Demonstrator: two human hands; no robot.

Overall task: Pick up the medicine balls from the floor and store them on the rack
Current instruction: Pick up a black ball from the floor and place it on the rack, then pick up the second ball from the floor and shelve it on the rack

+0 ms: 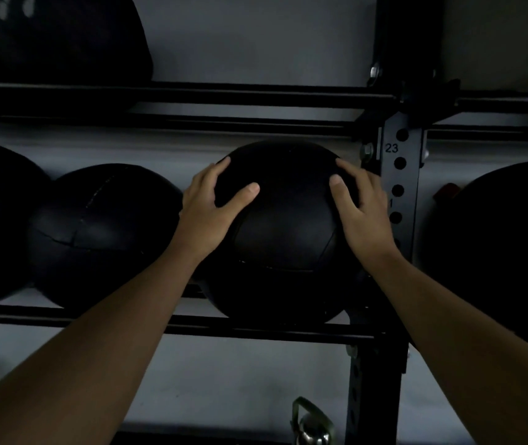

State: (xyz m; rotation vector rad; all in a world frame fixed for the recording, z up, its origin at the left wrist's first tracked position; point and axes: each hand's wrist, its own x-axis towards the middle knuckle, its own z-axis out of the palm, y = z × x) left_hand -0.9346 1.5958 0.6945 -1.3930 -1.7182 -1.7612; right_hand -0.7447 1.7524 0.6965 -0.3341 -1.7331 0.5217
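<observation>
A black medicine ball rests on the two bars of the rack's middle shelf, just left of a perforated upright post. My left hand grips the ball's left side with fingers spread and thumb across its front. My right hand presses on its right side in the same way. Both arms reach straight forward. The ball's underside is hidden in shadow between the bars.
Two more black medicine balls sit to the left on the same shelf, another right of the post, and one on the upper shelf. A kettlebell stands below. A grey wall is behind the rack.
</observation>
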